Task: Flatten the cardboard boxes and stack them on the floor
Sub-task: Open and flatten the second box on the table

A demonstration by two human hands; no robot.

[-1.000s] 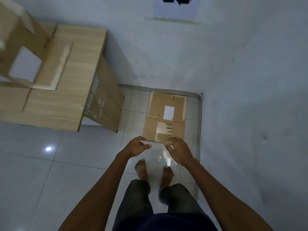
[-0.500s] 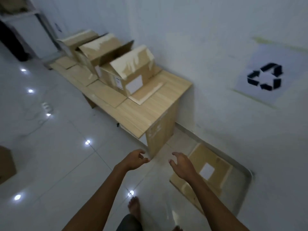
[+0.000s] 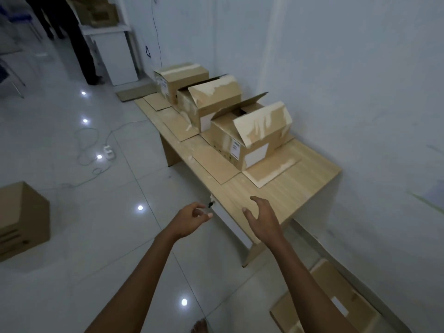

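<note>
Before the pale wooden table (image 3: 307, 186) bearing open-flapped brown cardboard boxes (image 3: 249, 140), left hand (image 3: 189, 221) and right hand (image 3: 263, 219) hover empty, fingers loosely curled; flattened brown cardboard (image 3: 336, 306) lies on the floor

Three boxes (image 3: 249, 133) in row on table (image 3: 300, 174) along wall; flattened box (image 3: 336, 306) on floor beside table's near end.

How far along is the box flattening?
Done: at least one flattened box lies on the floor by the wall.
In hand: nothing. The left hand and right hand are empty, hovering at the end of the table.
Left: nearest box, middle box and far box stand unflattened there. An upright box sits on the floor.
</note>
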